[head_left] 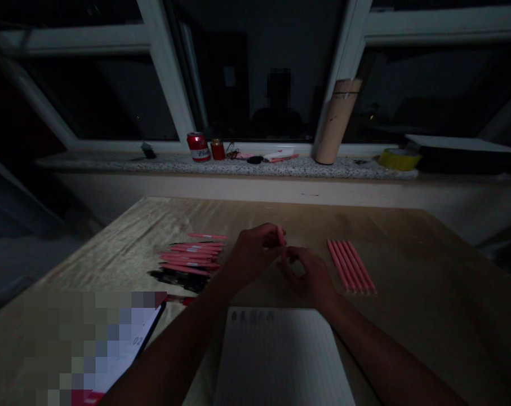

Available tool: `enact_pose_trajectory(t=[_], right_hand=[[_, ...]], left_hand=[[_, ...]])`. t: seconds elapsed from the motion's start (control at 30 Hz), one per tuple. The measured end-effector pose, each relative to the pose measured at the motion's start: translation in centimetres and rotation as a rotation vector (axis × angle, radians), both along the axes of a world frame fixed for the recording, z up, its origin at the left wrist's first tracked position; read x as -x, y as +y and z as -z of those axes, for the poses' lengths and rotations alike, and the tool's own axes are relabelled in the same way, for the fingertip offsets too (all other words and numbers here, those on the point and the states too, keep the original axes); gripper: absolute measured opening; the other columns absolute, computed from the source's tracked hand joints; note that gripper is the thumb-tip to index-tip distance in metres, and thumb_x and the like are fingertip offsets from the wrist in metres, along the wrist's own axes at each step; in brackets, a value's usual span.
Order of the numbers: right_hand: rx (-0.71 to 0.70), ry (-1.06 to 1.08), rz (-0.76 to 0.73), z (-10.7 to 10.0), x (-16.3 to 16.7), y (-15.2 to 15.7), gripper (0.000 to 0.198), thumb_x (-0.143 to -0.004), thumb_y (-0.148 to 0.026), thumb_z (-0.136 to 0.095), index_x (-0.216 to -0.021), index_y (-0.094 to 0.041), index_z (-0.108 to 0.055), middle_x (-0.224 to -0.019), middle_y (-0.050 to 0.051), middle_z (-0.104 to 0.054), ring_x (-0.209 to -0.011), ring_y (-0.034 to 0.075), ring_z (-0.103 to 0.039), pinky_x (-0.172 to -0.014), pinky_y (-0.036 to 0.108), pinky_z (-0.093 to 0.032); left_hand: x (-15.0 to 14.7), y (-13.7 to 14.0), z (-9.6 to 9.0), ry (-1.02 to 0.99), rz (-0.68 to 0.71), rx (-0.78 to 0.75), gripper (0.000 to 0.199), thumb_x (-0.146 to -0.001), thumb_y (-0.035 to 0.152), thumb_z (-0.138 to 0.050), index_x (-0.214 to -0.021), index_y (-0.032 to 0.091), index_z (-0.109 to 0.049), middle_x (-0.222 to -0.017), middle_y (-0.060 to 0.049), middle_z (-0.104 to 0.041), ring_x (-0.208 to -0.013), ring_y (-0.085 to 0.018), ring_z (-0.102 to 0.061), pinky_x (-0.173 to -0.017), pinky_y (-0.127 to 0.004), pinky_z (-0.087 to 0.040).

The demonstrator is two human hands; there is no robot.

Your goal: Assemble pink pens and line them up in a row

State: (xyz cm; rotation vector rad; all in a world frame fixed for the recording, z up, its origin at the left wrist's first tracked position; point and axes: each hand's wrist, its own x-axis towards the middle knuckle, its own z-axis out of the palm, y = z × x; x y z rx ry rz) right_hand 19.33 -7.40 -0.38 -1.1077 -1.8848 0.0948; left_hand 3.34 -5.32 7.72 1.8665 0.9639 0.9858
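Note:
Above the middle of the table, my left hand pinches the upper part of a pink pen, which stands nearly upright. My right hand has thumb and fingers closed at the pen's lower end. The dim light hides the pen's details. To the left of my hands lies a loose pile of pink pens, some with white labels, with black pens along its near side. On the right, several pink pens lie side by side in a neat slanted row.
A lined notebook with writing at its top lies below my hands. A lit phone and a red pen are at the left. The windowsill holds a red can, a small jar, a tall cylinder and yellow tape.

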Motion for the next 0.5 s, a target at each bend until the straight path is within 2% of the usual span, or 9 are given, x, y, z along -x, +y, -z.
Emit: enact_pose_trajectory(t=[0.2,0.33,0.5], right_hand=[[0.001,-0.092,-0.025,0.22,-0.08,0.22,0.014,-0.084,-0.025,-0.050,-0.090,-0.019,-0.061,-0.071,0.004,-0.063,-0.066,0.017,-0.057,-0.064,0.030,-0.043],[-0.010,-0.071,0.002,0.32,-0.17,0.17,0.013,-0.083,-0.028,-0.053,-0.079,-0.018,-0.061,-0.066,0.003,-0.061,-0.063,0.016,-0.055,-0.063,0.029,-0.041],[-0.011,-0.037,-0.017,0.18,-0.21,0.10,0.012,-0.083,-0.027,-0.054,-0.081,-0.017,-0.060,-0.066,0.003,-0.060,-0.062,0.016,-0.054,-0.063,0.030,-0.041]], left_hand=[[0.14,0.05,-0.27,-0.035,-0.001,-0.005,0.009,-0.070,0.019,-0.060,-0.077,0.015,-0.056,-0.081,-0.001,-0.064,-0.074,-0.011,-0.063,-0.070,-0.022,-0.050],[0.04,-0.07,-0.29,-0.040,0.002,0.011,0.008,-0.069,0.018,-0.061,-0.075,0.014,-0.055,-0.082,-0.001,-0.064,-0.074,-0.011,-0.062,-0.070,-0.021,-0.049],[-0.02,-0.04,-0.36,-0.117,0.012,0.053,0.009,-0.069,0.018,-0.062,-0.074,0.015,-0.055,-0.080,-0.001,-0.064,-0.072,-0.011,-0.062,-0.069,-0.021,-0.049]])
